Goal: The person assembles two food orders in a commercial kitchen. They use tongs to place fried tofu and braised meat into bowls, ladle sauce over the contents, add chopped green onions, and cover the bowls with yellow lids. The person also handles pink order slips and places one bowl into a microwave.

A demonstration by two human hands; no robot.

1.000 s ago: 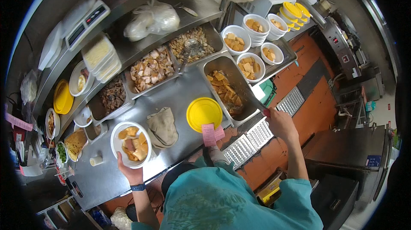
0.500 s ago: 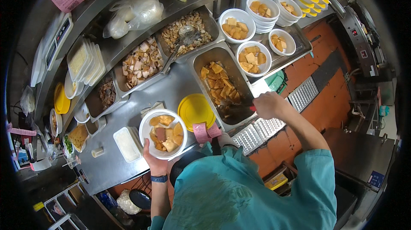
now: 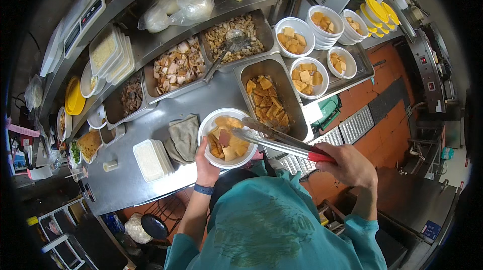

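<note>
My left hand (image 3: 207, 165) holds a round white bowl (image 3: 203, 130) by its left side, above the steel counter. Inside lie pale orange chunks, cream blocks and one dark reddish-brown block. My right hand (image 3: 353, 165) is closed round the red grip of metal tongs (image 3: 284, 143). The tongs reach left over the bowl, their tips among the food; whether they pinch a piece I cannot make out. Just beyond the bowl sits a deep steel pan (image 3: 292, 81) of browned, sauced pieces (image 3: 266, 100).
Filled white bowls (image 3: 322, 78) crowd a tray at the back right, near yellow-lidded tubs (image 3: 376, 9). Steel pans of chopped food (image 3: 176, 66) line the counter's far side. A grey cloth (image 3: 182, 138) and stacked white containers (image 3: 151, 161) lie left of the bowl.
My right hand has lifted the tongs out of the deep pan and brought them left over the bowl. The bowl has shifted right, uncovering the cloth and hiding the yellow lid.
</note>
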